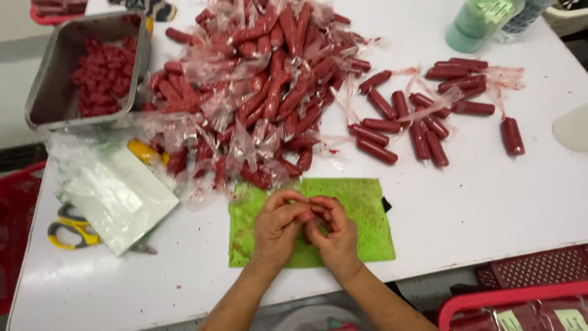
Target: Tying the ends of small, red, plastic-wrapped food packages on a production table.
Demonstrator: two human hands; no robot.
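My left hand (pixel 277 227) and my right hand (pixel 331 233) meet over a green cloth (pixel 367 208) at the table's near edge. Their fingertips are pinched together on a small red sausage (pixel 307 214), mostly hidden by the fingers. Just beyond the cloth lies a big pile of red sausages in clear wrappers (pixel 257 92). To the right of the pile, loose sausages (pixel 422 119) lie scattered with torn wrapper strips.
A metal tray (pixel 46 92) with red sausage pieces stands at the far left. A clear plastic bag (pixel 116 190) and yellow-handled scissors (pixel 70 230) lie at the left. A green bottle (pixel 474 24) stands far right. Red crates (pixel 520 288) sit below the table edge.
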